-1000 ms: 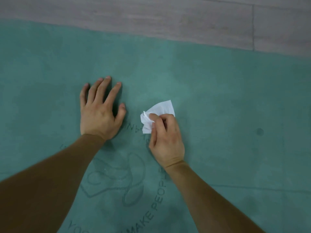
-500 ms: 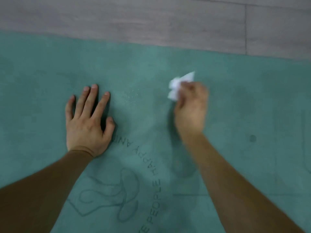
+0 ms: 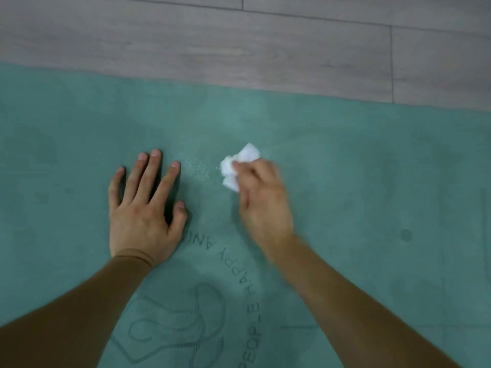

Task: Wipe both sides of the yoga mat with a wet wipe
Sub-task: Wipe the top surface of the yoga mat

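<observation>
My left hand (image 3: 144, 208) flat on yoga mat (image 3: 345, 168), fingers straight and spread, left of centre of frame. My right hand (image 3: 263, 200) centre frame, blurred, fingers curled round crumpled white wet wipe (image 3: 239, 166), pressing it on mat. Teal mat fills lower part of frame; grey wood floor (image 3: 239, 43) across top. Printed logo (image 3: 186, 328) at bottom centre
</observation>
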The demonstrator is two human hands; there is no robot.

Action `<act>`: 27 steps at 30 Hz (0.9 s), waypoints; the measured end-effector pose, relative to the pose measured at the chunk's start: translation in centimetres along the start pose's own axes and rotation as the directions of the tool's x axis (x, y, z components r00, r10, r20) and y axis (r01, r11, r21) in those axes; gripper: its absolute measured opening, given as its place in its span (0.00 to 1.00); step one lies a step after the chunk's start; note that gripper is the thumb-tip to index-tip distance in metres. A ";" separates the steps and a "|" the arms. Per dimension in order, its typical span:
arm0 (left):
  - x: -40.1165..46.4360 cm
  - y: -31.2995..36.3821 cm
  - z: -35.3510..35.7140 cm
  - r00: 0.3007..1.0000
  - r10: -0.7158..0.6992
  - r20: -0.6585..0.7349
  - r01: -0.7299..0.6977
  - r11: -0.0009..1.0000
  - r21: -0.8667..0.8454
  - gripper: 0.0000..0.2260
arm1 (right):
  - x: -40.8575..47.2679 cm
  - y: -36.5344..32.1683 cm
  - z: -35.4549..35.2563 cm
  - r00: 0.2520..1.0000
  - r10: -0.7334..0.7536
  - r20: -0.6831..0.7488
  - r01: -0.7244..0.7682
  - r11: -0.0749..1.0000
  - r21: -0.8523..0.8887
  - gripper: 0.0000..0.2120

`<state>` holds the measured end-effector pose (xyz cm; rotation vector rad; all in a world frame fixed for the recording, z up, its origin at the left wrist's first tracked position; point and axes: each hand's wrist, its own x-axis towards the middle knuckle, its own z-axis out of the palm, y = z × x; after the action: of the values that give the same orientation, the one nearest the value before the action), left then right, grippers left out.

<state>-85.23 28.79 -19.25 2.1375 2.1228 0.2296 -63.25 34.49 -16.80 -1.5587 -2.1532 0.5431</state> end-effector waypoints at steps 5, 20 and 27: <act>-0.1 0.1 0.2 1.000 0.011 -0.019 -0.011 1.000 -0.016 0.31 | 4.4 8.5 -4.5 0.998 -0.026 -0.066 0.017 0.992 -0.126 0.16; -0.1 -0.2 0.2 1.000 0.011 -0.003 -0.011 1.000 -0.016 0.31 | 7.0 12.7 -5.2 0.781 0.416 -0.465 -0.515 0.851 -0.102 0.09; -0.1 -0.1 0.2 1.000 -0.001 -0.005 0.001 1.000 -0.016 0.31 | 12.5 1.0 4.1 0.965 -0.260 0.022 0.261 0.959 -0.106 0.17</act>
<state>-85.26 28.66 -19.48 2.1294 2.1177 0.2515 -68.19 46.41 -19.37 -1.2960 -2.3808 0.3515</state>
